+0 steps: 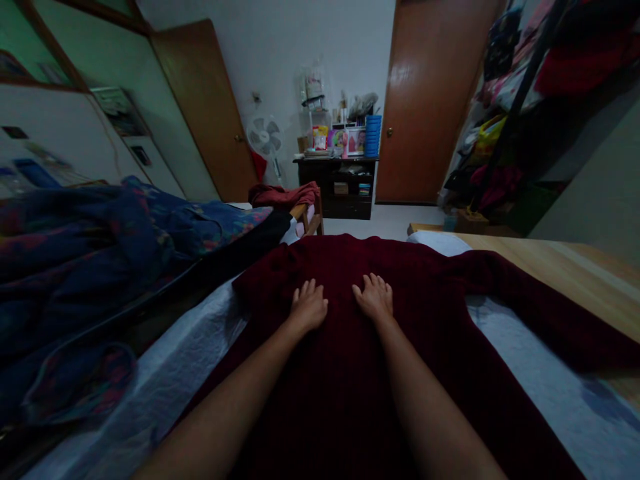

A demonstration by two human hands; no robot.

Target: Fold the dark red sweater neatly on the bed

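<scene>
A dark red long-sleeved garment (345, 373) lies spread out in front of me, its collar end away from me. My left hand (309, 305) rests on the upper part of it, fingers apart and lying flat. Level with it on the right, my right hand (374, 297) also lies on the cloth with its fingers spread. Neither hand grips anything. One sleeve stretches out to the right over a pale bed sheet (545, 380) and onto a wooden board. The other sleeve is not clearly visible.
A heap of blue flowered bedding (110, 253) lies to the left. A reddish folded cloth (285, 195) sits on the wooden bed end. Beyond stand a white fan (265, 137) and a dark cabinet (336, 193). The wooden board (565, 267) lies at right, below hanging clothes (580, 67).
</scene>
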